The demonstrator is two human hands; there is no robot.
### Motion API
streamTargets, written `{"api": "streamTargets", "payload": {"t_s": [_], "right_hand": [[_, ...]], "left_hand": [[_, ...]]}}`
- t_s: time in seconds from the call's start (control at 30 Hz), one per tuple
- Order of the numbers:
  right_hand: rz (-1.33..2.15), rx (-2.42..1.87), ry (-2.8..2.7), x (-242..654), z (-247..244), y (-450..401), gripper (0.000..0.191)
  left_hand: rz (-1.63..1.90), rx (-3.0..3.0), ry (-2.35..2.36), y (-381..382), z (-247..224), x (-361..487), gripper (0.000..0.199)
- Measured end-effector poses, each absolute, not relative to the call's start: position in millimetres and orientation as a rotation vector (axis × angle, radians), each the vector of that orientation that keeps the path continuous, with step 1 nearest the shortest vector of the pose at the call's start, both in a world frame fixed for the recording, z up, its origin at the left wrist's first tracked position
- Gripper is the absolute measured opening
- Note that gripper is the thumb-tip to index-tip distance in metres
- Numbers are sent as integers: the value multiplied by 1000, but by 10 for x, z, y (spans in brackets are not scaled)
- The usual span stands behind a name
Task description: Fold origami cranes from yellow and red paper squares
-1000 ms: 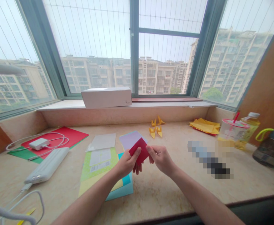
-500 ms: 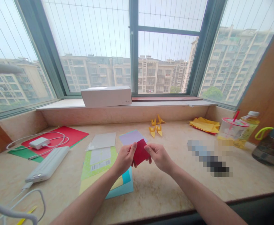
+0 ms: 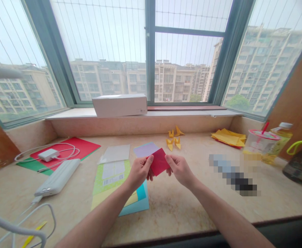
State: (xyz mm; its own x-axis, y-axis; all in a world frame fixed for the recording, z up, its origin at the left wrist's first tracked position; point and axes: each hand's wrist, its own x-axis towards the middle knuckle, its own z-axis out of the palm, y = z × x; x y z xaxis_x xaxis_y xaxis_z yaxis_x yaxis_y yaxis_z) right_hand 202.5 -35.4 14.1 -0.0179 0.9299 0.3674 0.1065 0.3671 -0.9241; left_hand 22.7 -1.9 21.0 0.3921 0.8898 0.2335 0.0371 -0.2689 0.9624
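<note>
Over the counter (image 3: pixel 187 210), L hand (image 3: pixel 140 169) & R hand (image 3: pixel 180 168) pinch opp. sides of red paper (image 3: pixel 159 162). Holds it flat, prob.

Bare hands meet at close quarters, fingertips near but apart. The left hand (image 3: pixel 139 169) pinches, its thumb (image 3: pixel 148 162) slanting upward above the curled fingers (image 3: pixel 150 176) underneath. Opposite those fingers, the right hand (image 3: pixel 180 169) matches the grip, thumb (image 3: pixel 169 161) angled inward over fingers (image 3: pixel 168 171) folded below. Behind the fingers, both wrists run almost straight into the left forearm (image 3: pixel 101 208) and right forearm (image 3: pixel 223 208), bare and spreading apart toward the viewer.
</note>
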Motion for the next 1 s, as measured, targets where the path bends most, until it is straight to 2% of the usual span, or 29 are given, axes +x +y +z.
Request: {"api": "streamTargets", "payload": {"t_s": [0.1, 0.3, 0.57, 0.73, 1.0], "right_hand": [[867, -1013, -1410, 2036, 128, -343, 54], [798, -1009, -1293, 2065, 106, -313, 49], [808, -1013, -1358, 2070, 101, -312, 54], [821, -984, -1371, 2049, 108, -333, 50], [893, -950, -1395, 2059, 128, -332, 55]], "left_hand": [[1051, 1592, 815, -15, 203, 215, 63], [761, 1605, 736, -42, 146, 243, 57], [848, 1597, 774, -8, 120, 254, 54], [814, 1561, 721, -32, 144, 262, 60], [764, 1690, 772, -31, 147, 235, 61]]}}
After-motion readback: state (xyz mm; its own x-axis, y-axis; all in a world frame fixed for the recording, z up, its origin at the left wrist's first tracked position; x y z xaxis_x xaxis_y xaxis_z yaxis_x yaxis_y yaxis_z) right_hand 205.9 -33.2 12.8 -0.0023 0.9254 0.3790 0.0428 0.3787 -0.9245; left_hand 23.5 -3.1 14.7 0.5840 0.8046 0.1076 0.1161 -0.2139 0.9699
